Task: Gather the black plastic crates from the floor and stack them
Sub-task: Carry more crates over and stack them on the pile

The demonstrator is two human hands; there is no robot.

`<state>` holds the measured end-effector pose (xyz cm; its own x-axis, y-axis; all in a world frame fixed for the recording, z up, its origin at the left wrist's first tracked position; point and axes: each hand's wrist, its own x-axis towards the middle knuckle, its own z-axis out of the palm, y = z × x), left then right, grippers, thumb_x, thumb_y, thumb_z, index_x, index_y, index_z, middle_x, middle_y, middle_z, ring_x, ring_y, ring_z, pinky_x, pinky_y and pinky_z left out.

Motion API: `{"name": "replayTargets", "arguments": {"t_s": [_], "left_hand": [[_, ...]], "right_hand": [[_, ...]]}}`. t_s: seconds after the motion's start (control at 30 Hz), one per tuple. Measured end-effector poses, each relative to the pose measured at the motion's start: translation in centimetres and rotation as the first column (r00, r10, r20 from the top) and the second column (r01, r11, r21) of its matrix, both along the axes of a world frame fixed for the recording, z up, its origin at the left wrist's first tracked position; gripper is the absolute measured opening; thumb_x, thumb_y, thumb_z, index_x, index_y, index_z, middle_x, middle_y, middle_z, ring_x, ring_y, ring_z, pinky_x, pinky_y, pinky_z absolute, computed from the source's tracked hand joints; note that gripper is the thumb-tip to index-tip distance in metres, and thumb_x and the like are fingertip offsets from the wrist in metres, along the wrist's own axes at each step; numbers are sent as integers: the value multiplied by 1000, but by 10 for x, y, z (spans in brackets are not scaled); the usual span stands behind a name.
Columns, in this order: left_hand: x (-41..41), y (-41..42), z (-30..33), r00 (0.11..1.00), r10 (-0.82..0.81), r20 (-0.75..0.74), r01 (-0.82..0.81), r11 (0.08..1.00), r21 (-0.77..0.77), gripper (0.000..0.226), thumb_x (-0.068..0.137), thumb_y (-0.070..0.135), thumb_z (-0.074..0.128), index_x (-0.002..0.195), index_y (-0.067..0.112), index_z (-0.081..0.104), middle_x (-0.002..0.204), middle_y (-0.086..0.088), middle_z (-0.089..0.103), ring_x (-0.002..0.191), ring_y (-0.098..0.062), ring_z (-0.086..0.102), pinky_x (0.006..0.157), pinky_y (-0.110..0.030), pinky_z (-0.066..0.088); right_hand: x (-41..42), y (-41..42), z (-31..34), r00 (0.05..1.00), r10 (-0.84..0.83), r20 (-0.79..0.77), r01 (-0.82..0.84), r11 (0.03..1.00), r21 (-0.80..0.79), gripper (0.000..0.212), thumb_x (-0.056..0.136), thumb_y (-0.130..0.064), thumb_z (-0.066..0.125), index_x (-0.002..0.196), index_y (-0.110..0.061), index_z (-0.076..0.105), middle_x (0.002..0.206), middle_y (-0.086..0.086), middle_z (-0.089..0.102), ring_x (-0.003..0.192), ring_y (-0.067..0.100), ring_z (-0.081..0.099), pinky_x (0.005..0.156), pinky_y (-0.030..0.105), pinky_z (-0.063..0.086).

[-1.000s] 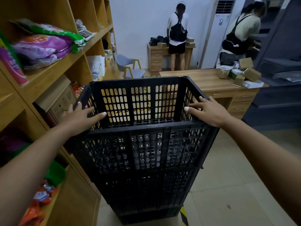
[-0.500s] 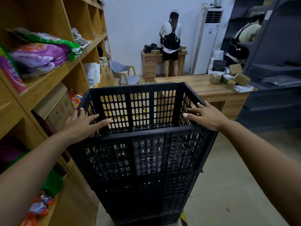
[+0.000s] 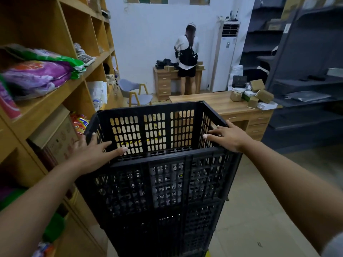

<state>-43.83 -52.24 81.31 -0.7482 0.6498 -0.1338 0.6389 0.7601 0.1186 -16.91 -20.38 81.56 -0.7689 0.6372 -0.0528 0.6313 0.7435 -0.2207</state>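
Observation:
A tall stack of black slotted plastic crates [image 3: 163,191] stands on the floor right in front of me, close beside the wooden shelving. The top crate [image 3: 154,134] is empty, and I see through its slots. My left hand [image 3: 92,153] lies flat over the near left corner of its rim, fingers spread. My right hand [image 3: 228,136] rests on the right rim near the near right corner, fingers draped over the edge. Neither hand curls round the rim.
Wooden shelving [image 3: 55,95] with bags and boxes runs along the left. A wooden desk [image 3: 219,104] with small cartons stands behind the stack, with dark shelves [image 3: 306,84] to the right. A person [image 3: 187,58] stands at a far desk beside a chair [image 3: 137,93]. Tiled floor [image 3: 259,201] lies to the right.
My view has tilted upward, so the stack sits lower in the frame. Both hands stay on the top rim. The second person at the right has left the view.

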Motion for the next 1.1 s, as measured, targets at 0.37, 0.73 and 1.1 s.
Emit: {"name": "replayTargets", "arguments": {"t_s": [0.37, 0.73, 1.1], "left_hand": [[34, -4, 6, 996, 85, -13, -85, 996, 30, 103, 60, 96, 4, 146, 42, 25, 161, -9, 0, 145, -41, -1, 116, -56, 4], [50, 5, -9, 991, 47, -129, -57, 995, -78, 115, 49, 98, -9, 145, 45, 26, 160, -3, 9, 147, -30, 3, 114, -59, -4], [45, 9, -7, 995, 58, -87, -67, 992, -106, 111, 51, 99, -5, 142, 45, 33, 159, 2, 18, 147, -25, 12, 109, -68, -5]], "right_hand": [[20, -17, -8, 988, 138, 63, -146, 976, 160, 90, 69, -89, 5, 142, -44, 33, 159, 7, 15, 146, 33, 4, 117, 49, 9], [20, -12, -16, 971, 227, 78, -239, 945, 223, 82, 69, -91, 14, 135, -51, 40, 155, 0, 27, 147, 23, 9, 116, 54, 1], [14, -7, -15, 967, 249, 45, -253, 942, 222, 94, 63, -95, 7, 132, -47, 48, 149, -2, 41, 144, 21, 23, 114, 57, 5]]}}
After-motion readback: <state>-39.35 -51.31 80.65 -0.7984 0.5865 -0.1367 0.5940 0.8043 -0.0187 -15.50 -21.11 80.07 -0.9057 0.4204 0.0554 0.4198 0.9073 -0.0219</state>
